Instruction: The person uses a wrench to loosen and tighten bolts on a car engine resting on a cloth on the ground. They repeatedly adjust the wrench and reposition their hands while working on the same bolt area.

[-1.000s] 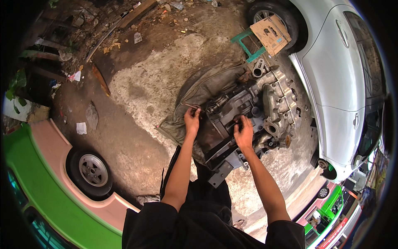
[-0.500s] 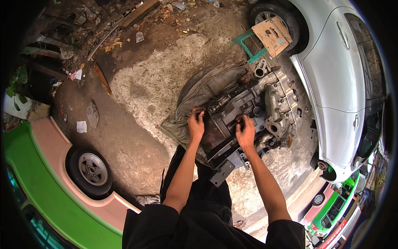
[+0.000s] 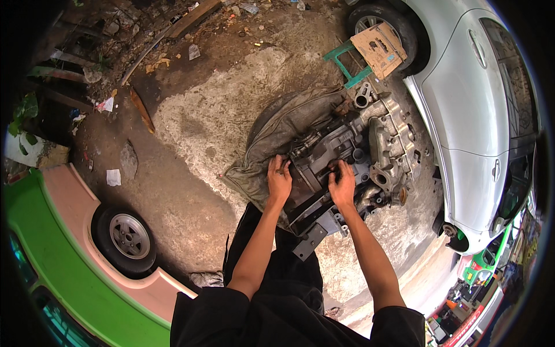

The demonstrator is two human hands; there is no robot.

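A dirty engine assembly [image 3: 324, 156], dark in the middle with a silver metal manifold [image 3: 387, 144] on its right, lies on a crumpled olive-grey cloth [image 3: 260, 144] in front of me. My left hand [image 3: 280, 179] is at the engine's left edge, fingers bent and close together; whatever they hold is too small to make out. My right hand [image 3: 342, 185] rests on the middle of the engine, fingers curled at a dark part, with the fingertips partly hidden. A dark bracket plate [image 3: 309, 243] juts from the engine's near end.
A silver car [image 3: 474, 115] stands along the right; a green plastic stool with a wooden board [image 3: 376, 49] is by its wheel. A green and pink van [image 3: 81, 243] is at lower left. Concrete floor [image 3: 191, 127], scattered debris and planks [image 3: 191, 17] lie beyond, with another green vehicle [image 3: 483, 263] at lower right.
My left hand has moved slightly right and down along the engine's left edge. My right hand has shifted only slightly, staying on the engine's middle.
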